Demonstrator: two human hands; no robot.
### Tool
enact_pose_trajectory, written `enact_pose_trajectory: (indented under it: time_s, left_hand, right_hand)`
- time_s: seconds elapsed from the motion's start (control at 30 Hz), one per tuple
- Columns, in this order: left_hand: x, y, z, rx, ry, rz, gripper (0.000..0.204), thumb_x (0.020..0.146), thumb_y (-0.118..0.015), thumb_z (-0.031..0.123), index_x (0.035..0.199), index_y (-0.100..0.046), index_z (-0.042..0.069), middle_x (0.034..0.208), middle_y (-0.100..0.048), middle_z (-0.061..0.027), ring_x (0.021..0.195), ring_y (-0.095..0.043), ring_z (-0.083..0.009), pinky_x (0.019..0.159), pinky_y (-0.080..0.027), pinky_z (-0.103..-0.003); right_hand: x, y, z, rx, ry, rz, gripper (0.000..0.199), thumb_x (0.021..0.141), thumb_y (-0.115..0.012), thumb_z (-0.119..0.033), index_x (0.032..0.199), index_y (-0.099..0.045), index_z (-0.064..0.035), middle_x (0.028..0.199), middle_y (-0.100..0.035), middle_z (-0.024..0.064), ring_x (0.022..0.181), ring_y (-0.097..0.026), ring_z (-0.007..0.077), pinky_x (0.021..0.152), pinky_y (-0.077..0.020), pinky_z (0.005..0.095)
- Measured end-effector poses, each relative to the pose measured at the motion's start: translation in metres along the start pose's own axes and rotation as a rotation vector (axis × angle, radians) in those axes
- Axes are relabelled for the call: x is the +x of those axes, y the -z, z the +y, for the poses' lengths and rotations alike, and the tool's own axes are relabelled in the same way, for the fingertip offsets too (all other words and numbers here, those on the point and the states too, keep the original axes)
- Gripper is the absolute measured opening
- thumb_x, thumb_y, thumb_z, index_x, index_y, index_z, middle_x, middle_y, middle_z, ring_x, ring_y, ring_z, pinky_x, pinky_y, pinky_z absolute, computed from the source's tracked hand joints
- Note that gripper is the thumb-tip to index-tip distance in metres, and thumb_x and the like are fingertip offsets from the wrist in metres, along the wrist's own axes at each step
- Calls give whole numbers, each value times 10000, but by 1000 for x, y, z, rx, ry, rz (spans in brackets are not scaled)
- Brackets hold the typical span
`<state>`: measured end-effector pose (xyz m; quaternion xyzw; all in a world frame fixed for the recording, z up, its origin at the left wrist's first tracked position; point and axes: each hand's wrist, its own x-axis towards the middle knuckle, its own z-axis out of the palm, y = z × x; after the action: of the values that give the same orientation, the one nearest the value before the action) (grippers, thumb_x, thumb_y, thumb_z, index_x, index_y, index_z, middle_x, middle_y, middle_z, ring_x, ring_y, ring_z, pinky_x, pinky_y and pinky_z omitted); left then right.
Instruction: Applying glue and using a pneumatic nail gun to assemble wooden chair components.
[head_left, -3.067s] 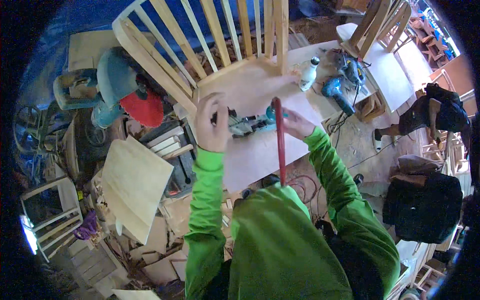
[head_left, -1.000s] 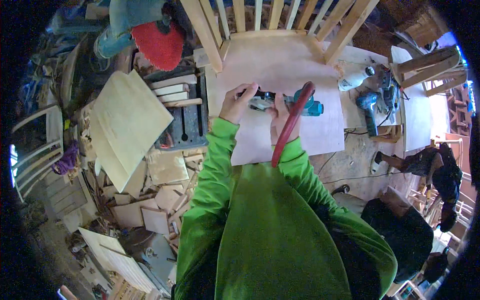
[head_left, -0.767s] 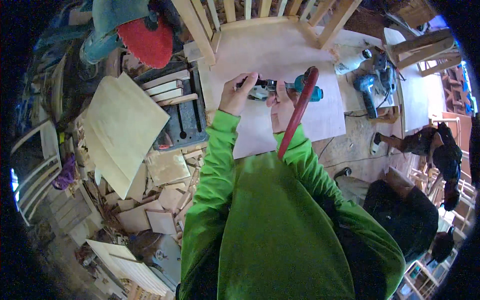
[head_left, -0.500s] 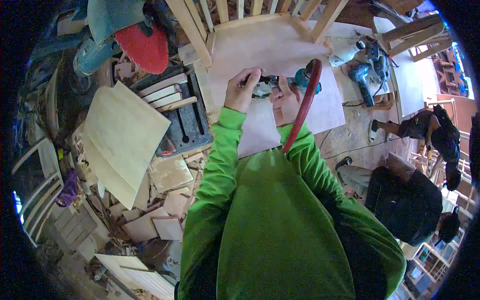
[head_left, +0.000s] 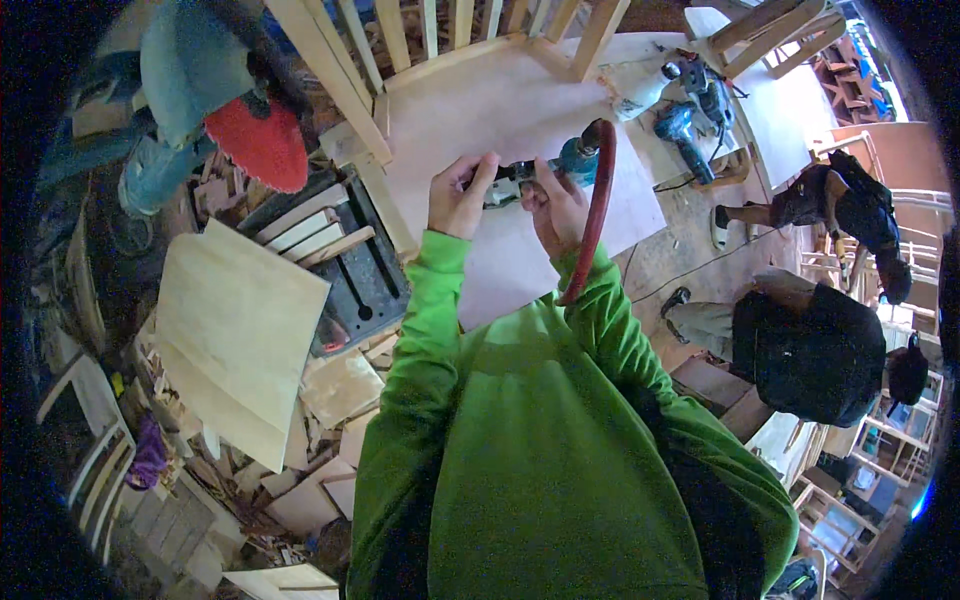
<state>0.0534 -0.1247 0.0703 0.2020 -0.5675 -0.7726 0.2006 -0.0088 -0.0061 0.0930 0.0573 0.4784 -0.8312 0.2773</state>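
Observation:
Over the pale plywood sheet (head_left: 515,265), both my hands are on a teal and silver air tool, which looks like a pneumatic nail gun (head_left: 573,162). My left hand (head_left: 460,198) closes its fingers and thumb around the dark left end of the tool. With thumb raised, my right hand (head_left: 560,212) grips the silver middle part, beside the teal body. From the tool's right end a red air hose (head_left: 598,215) arches back over my right wrist. The fingertips under the tool are partly hidden.
A slatted wooden frame (head_left: 460,60) stands at the sheet's far edge. Right lie a teal drill (head_left: 683,140) and a pale bottle (head_left: 645,92). Left are a saw with a red guard (head_left: 258,145), a plywood panel (head_left: 240,330) and offcuts. Two people (head_left: 810,350) work at right.
The view has shifted, so the bench and tools sit further left. My hands stay on the nail gun, the left one slightly turned. The people at right have changed posture a little.

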Motion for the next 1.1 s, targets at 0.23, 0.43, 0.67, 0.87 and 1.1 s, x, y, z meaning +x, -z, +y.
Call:
enact_pose_trajectory:
  time_s: [0.23, 0.43, 0.67, 0.87, 1.1]
  left_hand:
    - [-18, 6, 0, 190, -128, 9, 188, 842, -632, 179, 871, -626, -6, 738, -571, 12, 686, -494, -58, 620, -404, -208]
    - [-59, -9, -28, 371, -296, 24, 188, 824, -641, 164, 899, -593, -1, 820, -573, -36, 761, -534, -100, 703, -425, -238]
    - [-111, -8, -37, 661, -506, -52, 440, 744, -673, 425, 929, -619, 29, 964, -571, -146, 930, -546, -321, 810, -436, -411]
    - [-134, -29, -58, 734, -392, -154, 612, 739, -646, 506, 1090, -557, 12, 1147, -465, -183, 1069, -465, -336, 885, -417, -418]
    - [-178, 22, -88, 798, -276, 0, 243, 807, -601, 186, 993, -581, 31, 1047, -527, -152, 955, -549, -306, 820, -455, -363]
  right_hand:
    - [-3, 96, -19, 187, -424, -165, 501, 919, -417, -372, 1120, -474, 83, 1045, -582, 212, 838, -592, 286, 781, -498, 372]
    - [0, 122, -49, 208, -664, -149, 794, 792, -469, -622, 1175, -435, 72, 1116, -517, 317, 936, -565, 399, 843, -469, 502]
    - [11, 130, -40, -346, -757, -166, 309, 810, -646, -351, 890, -543, -71, 796, -630, 97, 657, -622, 189, 630, -537, 322]
    - [46, 159, -57, -870, -702, -321, 263, 839, -611, -279, 814, -615, -18, 767, -646, 63, 655, -630, 156, 617, -511, 273]
    - [70, 195, -36, -1533, -231, -394, 386, 647, -778, -393, 764, -617, -62, 671, -633, 20, 601, -585, 110, 569, -467, 300]
